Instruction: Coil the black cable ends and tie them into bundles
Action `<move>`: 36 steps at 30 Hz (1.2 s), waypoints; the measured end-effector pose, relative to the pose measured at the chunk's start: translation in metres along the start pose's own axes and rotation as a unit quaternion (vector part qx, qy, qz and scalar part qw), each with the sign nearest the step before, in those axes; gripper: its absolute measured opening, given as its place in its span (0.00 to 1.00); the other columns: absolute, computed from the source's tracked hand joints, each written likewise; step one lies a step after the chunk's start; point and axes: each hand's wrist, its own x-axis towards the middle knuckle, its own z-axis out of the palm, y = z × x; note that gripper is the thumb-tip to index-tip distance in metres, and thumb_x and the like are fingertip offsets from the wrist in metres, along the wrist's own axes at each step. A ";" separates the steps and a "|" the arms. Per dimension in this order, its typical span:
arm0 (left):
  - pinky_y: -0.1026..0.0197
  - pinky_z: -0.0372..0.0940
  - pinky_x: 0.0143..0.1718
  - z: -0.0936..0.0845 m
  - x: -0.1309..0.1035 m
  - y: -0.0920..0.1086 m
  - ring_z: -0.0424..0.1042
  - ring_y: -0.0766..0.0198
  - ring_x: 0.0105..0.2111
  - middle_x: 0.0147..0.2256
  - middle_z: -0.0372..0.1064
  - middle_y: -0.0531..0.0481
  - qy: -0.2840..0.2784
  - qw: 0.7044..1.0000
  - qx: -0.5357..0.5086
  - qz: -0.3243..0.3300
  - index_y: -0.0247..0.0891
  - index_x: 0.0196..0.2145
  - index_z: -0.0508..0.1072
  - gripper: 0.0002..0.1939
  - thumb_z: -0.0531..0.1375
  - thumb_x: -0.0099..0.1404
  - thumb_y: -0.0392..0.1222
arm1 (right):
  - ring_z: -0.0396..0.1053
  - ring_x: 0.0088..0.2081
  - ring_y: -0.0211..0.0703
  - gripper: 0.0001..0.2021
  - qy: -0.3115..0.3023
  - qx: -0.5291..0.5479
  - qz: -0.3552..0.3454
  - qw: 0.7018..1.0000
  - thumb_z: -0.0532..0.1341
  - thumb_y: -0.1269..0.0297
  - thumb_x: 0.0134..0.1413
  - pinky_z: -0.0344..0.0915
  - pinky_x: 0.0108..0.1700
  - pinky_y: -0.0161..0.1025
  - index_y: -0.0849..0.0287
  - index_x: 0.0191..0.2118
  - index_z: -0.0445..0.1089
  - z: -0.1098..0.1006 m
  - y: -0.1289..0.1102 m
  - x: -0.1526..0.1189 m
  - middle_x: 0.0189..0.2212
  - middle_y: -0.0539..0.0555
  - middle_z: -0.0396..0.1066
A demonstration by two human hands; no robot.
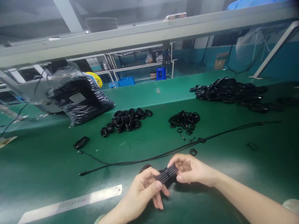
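"What's in those hands?"

"A coiled black cable (167, 175), low in the frame, right of centre, held up over the green worktop (46, 168). The left hand (145, 190) is partly closed, thumb and forefinger clamped on the coil's left end, the lower fingers fanned out beneath."

"And the right hand (192, 170)?"

"Half curled, with thumb and fingertips closed about the other end. (There's a dark loop (145, 168) behind the left fingers too, though I can't tell if it's part of the same coil.)"

"What's lying around them?"

"Just beyond the hands, long black cables (140, 161) run from the left up towards the right edge. A metal ruler (74, 203) lies at lower left."

"And further back?"

"A lone black coil (81, 142) at left, then a cluster of upright coils (128, 120) near the centre. Right of that there's a heap of small black loops (184, 119), and a big dark pile (229, 90) at upper right. The plastic bag (81, 101) at upper left is full of something black."
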 end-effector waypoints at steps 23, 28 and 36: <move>0.55 0.68 0.48 -0.035 -0.035 0.017 0.74 0.53 0.46 0.53 0.72 0.45 0.252 0.798 0.539 0.093 0.44 0.35 0.75 0.08 0.57 0.66 0.48 | 0.52 0.21 0.32 0.23 0.165 -0.121 -0.028 0.978 0.63 0.42 0.54 0.51 0.27 0.34 0.59 0.41 0.69 -0.001 0.003 0.014 0.22 0.43 0.59; 0.50 0.69 0.50 -0.027 -0.039 -0.014 0.74 0.50 0.50 0.63 0.61 0.41 0.263 0.810 0.517 0.086 0.43 0.33 0.71 0.04 0.61 0.62 0.44 | 0.52 0.21 0.32 0.21 0.163 -0.130 -0.012 0.978 0.62 0.44 0.53 0.51 0.28 0.35 0.59 0.39 0.69 0.004 0.002 0.012 0.22 0.44 0.60; 0.56 0.71 0.45 -0.048 0.015 0.036 0.76 0.58 0.44 0.56 0.67 0.44 0.290 0.726 0.605 0.152 0.40 0.26 0.66 0.08 0.63 0.60 0.36 | 0.52 0.20 0.33 0.21 0.165 -0.134 0.006 0.977 0.61 0.45 0.51 0.50 0.27 0.35 0.60 0.38 0.69 0.004 0.002 0.016 0.21 0.44 0.60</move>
